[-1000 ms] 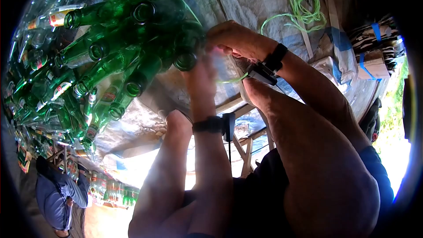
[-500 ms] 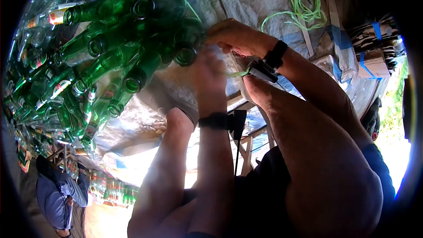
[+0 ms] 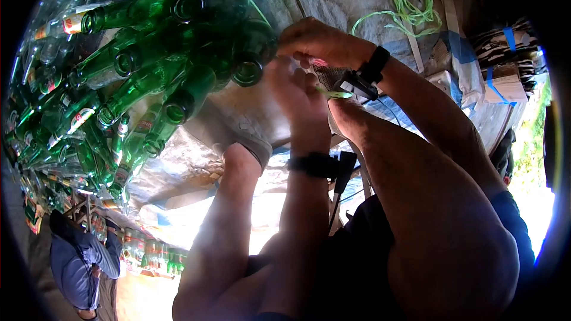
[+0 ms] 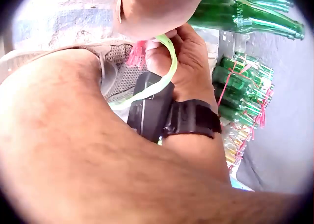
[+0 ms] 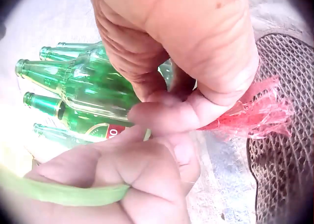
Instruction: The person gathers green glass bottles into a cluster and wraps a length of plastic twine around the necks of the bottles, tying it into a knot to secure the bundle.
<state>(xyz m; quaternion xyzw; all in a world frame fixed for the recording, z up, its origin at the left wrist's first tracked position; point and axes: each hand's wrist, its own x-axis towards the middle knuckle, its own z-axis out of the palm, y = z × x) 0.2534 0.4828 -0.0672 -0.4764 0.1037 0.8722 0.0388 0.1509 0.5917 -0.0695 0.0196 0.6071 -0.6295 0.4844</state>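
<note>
Green glass bottles (image 3: 196, 30) lie bundled on their sides, necks towards me. My right hand (image 3: 324, 44) is close against the bundle's right side; in the right wrist view its thumb and fingers pinch a frayed red plastic string (image 5: 250, 116). Just below it, my left hand (image 3: 300, 92) grips a light green plastic string (image 5: 73, 194) with curled fingers. That green string (image 4: 169, 72) loops out across the right wrist's black device in the left wrist view. The two hands' fingertips meet beside the bottles, and part of the string between them is hidden.
A loose coil of green string (image 3: 413, 9) lies on the ground sheet at upper right, near strapped cardboard (image 3: 505, 83). Many more bottles (image 3: 77, 119) are piled at left. Another person (image 3: 80, 261) sits at lower left. My bare knees flank the left arm.
My left hand has drawn to the right and slightly up, away from the bottle mouths, bringing the green string along. The right hand stays beside the bundle, shifted slightly up.
</note>
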